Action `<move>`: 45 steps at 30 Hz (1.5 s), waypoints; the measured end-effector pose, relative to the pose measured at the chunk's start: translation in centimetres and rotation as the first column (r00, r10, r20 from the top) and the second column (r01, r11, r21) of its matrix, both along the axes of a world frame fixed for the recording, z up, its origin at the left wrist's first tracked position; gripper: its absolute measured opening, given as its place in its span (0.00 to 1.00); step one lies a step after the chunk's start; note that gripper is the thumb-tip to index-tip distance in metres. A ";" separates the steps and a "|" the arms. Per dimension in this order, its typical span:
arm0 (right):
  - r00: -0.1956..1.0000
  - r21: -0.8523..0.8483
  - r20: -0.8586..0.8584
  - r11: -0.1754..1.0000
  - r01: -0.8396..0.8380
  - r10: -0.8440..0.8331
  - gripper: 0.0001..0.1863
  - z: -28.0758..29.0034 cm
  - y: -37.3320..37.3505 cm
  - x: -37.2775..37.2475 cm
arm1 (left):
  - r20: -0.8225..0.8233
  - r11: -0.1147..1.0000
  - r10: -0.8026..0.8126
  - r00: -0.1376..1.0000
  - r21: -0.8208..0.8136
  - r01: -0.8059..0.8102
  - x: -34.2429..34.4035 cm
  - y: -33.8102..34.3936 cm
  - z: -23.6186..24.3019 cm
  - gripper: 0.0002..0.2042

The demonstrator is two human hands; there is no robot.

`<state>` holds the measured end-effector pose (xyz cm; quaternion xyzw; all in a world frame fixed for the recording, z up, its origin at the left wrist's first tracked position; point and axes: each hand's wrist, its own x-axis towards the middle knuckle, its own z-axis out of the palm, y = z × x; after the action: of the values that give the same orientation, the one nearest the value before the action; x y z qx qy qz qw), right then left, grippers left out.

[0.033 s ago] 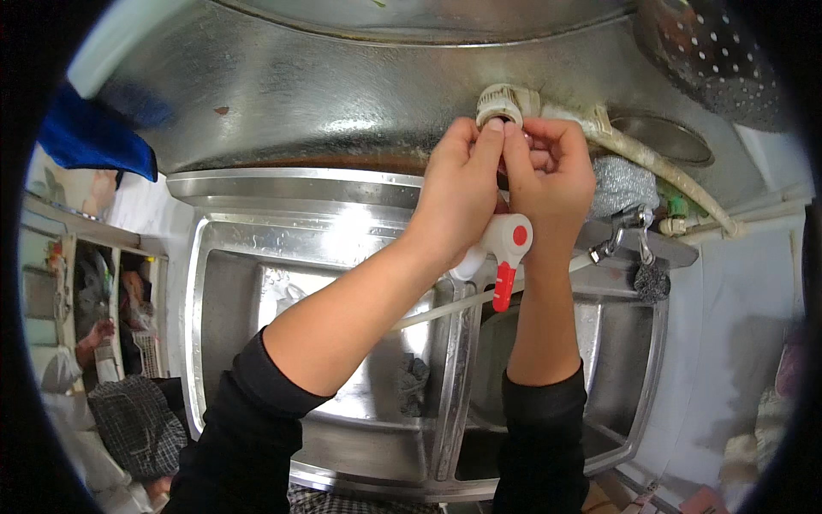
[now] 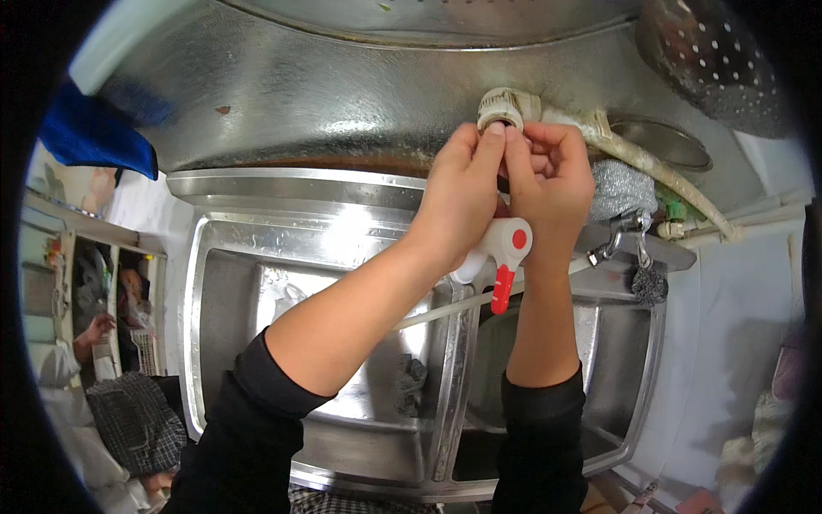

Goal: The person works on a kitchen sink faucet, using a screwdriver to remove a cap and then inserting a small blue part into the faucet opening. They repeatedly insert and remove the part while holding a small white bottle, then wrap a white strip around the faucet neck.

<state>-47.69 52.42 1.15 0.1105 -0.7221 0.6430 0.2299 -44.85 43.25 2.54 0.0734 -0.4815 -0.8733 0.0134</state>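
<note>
My left hand and my right hand meet just below a white ribbed plastic pipe fitting on the metal wall. Both are closed, thumb tips side by side at the fitting's dark round opening. What the fingers pinch is too small and covered to make out. Between my wrists shows a white plastic tap handle with a red lever tip and a red round cap. My hands hide how it is supported.
Below lies a steel double sink, with a grey scrubber in its left basin. A pale pipe runs right from the fitting. A metal tap and silvery cloth are at right. Another person's hand shows at left.
My hands stay almost in place, both still closed. The fingertips sit slightly lower against the fitting, and a bit more of its opening shows.
</note>
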 end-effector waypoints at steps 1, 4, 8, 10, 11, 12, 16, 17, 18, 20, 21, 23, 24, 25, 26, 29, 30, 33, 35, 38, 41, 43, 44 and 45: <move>0.999 -0.030 0.009 0.999 -0.034 0.034 0.08 0.1 0.1 0.1 | 0.019 0.999 -0.033 0.999 0.000 0.033 0.1 0.1 0.1 0.16; 0.996 -0.009 0.041 0.997 -0.081 0.082 0.07 0.5 0.6 0.0 | 0.036 0.995 -0.053 0.998 0.088 0.049 0.0 0.6 0.5 0.16; 0.994 0.031 0.059 0.995 -0.092 0.090 0.07 0.6 0.8 -0.1 | 0.025 0.991 -0.082 0.996 0.110 0.079 0.1 0.6 0.1 0.18; 0.994 0.043 0.081 0.996 -0.083 0.080 0.07 0.5 0.9 0.0 | -0.030 0.992 -0.069 0.997 0.099 0.072 -0.3 0.3 -0.5 0.16; 0.994 0.027 0.060 0.995 -0.097 0.096 0.07 0.3 0.8 0.1 | -0.050 0.993 -0.070 0.996 0.089 0.074 -0.5 0.3 -0.8 0.16; 0.994 0.012 0.060 0.995 -0.095 0.095 0.07 0.2 0.7 0.1 | -0.082 0.997 -0.049 0.995 0.058 0.054 -0.6 0.3 -1.1 0.16; 0.994 -0.086 0.035 0.992 -0.098 0.101 0.08 -0.4 0.2 0.1 | -0.106 0.999 -0.014 0.994 -0.034 0.011 -0.3 -0.2 -2.2 0.16; 0.995 -0.096 0.039 0.991 -0.092 0.096 0.08 -0.5 0.1 0.2 | -0.094 0.999 -0.019 0.995 -0.051 0.014 -0.2 -0.3 -2.3 0.15; 0.995 -0.105 0.044 0.991 -0.086 0.091 0.08 -0.5 0.1 0.2 | -0.105 0.997 -0.015 0.994 -0.077 0.007 -0.2 -0.3 -2.4 0.15; 0.995 -0.114 0.053 0.990 -0.081 0.088 0.08 -0.5 0.1 0.1 | -0.130 0.992 -0.006 0.992 -0.123 -0.010 -0.6 0.0 -2.4 0.14; 0.994 -0.114 0.057 0.990 -0.085 0.092 0.08 -0.4 0.1 0.1 | -0.140 0.993 -0.004 0.990 -0.117 -0.012 -0.7 0.1 -2.3 0.14; 0.993 -0.087 0.076 0.993 -0.078 0.085 0.08 -0.2 0.3 0.0 | -0.163 0.994 -0.004 0.987 -0.110 -0.015 -0.9 0.2 -2.3 0.14; 0.993 -0.059 0.092 0.996 -0.070 0.075 0.08 -0.1 0.4 0.0 | -0.145 0.997 -0.004 0.989 -0.075 -0.007 -0.9 0.2 -2.3 0.14; 0.992 -0.031 0.112 0.998 -0.056 0.059 0.08 -0.1 0.5 0.1 | -0.126 0.999 -0.006 0.992 -0.040 0.000 -0.8 0.2 -2.3 0.15; 0.990 -0.057 0.101 0.994 -0.089 0.094 0.08 0.0 0.5 0.1 | -0.108 1.000 -0.008 0.994 -0.005 0.008 -0.8 0.1 -2.3 0.16; 0.986 -0.093 0.089 0.987 -0.132 0.140 0.08 0.0 0.7 0.1 | -0.103 0.998 -0.051 0.993 0.019 0.053 -0.9 -0.4 -2.5 0.15; 0.987 -0.084 0.094 0.989 -0.124 0.132 0.08 0.0 0.8 0.1 | -0.118 0.999 -0.046 0.992 0.016 0.048 -0.9 -0.3 -2.5 0.15; 0.986 -0.074 0.088 0.988 -0.133 0.140 0.08 0.0 0.9 0.1 | -0.113 1.000 -0.026 0.993 0.001 0.026 -0.9 -0.3 -2.7 0.15; 0.987 -0.075 0.078 0.988 -0.135 0.140 0.08 -0.1 0.9 0.0 | -0.106 1.000 -0.023 0.994 -0.012 0.022 -1.0 -0.4 -2.7 0.15; 0.989 -0.074 0.077 0.990 -0.123 0.129 0.08 0.0 0.9 0.0 | -0.094 0.998 -0.016 0.995 -0.065 0.010 -0.9 -0.4 -2.7 0.14; 0.987 -0.069 0.086 0.989 -0.131 0.137 0.08 0.2 0.9 0.0 | -0.146 0.999 0.027 0.989 -0.041 -0.034 -0.9 0.1 -2.5 0.15; 0.985 -0.070 0.100 0.989 -0.134 0.140 0.08 0.3 1.0 0.0 | -0.156 0.997 0.024 0.987 -0.071 -0.035 -0.9 0.4 -2.4 0.15; 0.984 -0.069 0.097 0.987 -0.142 0.148 0.08 0.4 1.0 0.0 | -0.153 0.996 0.018 0.988 -0.086 -0.031 -0.9 0.6 -2.3 0.16; 0.985 -0.070 0.102 0.989 -0.132 0.138 0.08 0.4 1.0 0.0 | -0.140 0.994 0.025 0.990 -0.099 -0.039 -0.9 0.6 -2.1 0.16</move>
<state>-47.65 53.44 1.55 0.1175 -0.7036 0.6845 0.1504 -45.79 43.89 0.40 0.0193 -0.5217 -0.8505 0.0646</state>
